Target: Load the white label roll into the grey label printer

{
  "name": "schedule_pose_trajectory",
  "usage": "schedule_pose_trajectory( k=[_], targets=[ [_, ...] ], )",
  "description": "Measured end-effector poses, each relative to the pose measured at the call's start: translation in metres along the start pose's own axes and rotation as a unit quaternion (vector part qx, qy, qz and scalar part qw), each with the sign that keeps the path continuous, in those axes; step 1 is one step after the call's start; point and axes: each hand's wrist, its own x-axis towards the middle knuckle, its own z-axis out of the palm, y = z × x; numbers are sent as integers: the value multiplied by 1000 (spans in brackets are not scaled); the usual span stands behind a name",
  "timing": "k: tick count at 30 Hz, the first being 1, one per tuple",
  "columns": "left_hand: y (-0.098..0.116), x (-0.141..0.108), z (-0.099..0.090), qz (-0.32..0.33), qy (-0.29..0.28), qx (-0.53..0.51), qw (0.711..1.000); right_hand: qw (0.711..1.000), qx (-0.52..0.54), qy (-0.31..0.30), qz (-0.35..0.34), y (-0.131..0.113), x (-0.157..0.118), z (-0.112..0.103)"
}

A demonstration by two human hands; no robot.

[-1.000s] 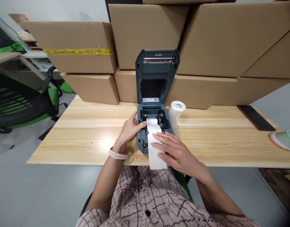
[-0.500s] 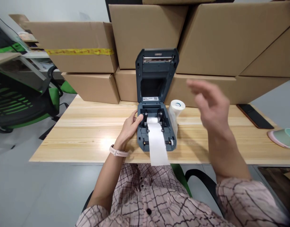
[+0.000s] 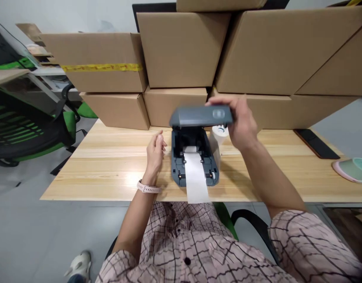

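Observation:
A dark grey label printer stands on the wooden table, its lid tilted partway down over the rear. My right hand grips the lid's right side, the fingers behind it. From inside the printer a white paper strip runs forward past the table's front edge. My left hand is just left of the printer, not touching it, its fingers loosely bent with nothing in them. Behind the printer's right side stands a white roll, partly hidden by the printer and lid.
Cardboard boxes are stacked along the back of the table. At the right lie a dark phone and a green and pink object. A black and green chair stands at the left.
The lid has swung from upright to partway down. My right hand has moved left onto it. My left hand has let go of the printer's left side and moved slightly left.

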Motion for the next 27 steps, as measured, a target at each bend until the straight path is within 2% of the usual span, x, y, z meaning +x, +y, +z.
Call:
schedule_pose_trajectory(
  k=[2, 3, 5, 7, 9, 12, 19, 21, 24, 25, 26, 27],
  targets=[
    [9, -14, -3, 44, 37, -30, 998, 998, 35, -40, 34, -23, -45, -4],
    [13, -23, -4, 66, 34, -44, 996, 996, 38, -68, 36, -32, -63, -3],
    [18, -46, -4, 89, -25, -51, 994, 993, 14, -117, 18, -43, -91, 1],
    [19, -67, 0, 69, -84, -43, 993, 990, -16, -138, -6, -45, -107, 9],
    [15, -83, 6, 21, -118, -45, 992, 990, -33, -137, -13, -43, -113, 15],
    [6, -92, 14, -29, -137, -79, 987, 991, -33, -133, -4, -40, -114, 19],
    [4, -95, 19, 40, -112, -75, 990, 995, -32, -92, -1, -43, -114, 23],
    [0, -110, 17, 72, -50, -42, 995, 996, -30, -82, -6, -42, -115, 24],
    [-10, -143, 14, 149, 129, -18, 980, 998, -20, -65, -11, -40, -117, 25],
    [-12, -154, 13, 150, 136, -37, 979, 998, -17, -62, -10, -40, -117, 26],
    [-12, -163, 13, 102, 78, -52, 990, 998, -14, -58, -8, -40, -118, 26],
    [-11, -169, 12, 32, -4, -67, 997, 998, -12, -54, -6, -40, -118, 27]
  ],
)
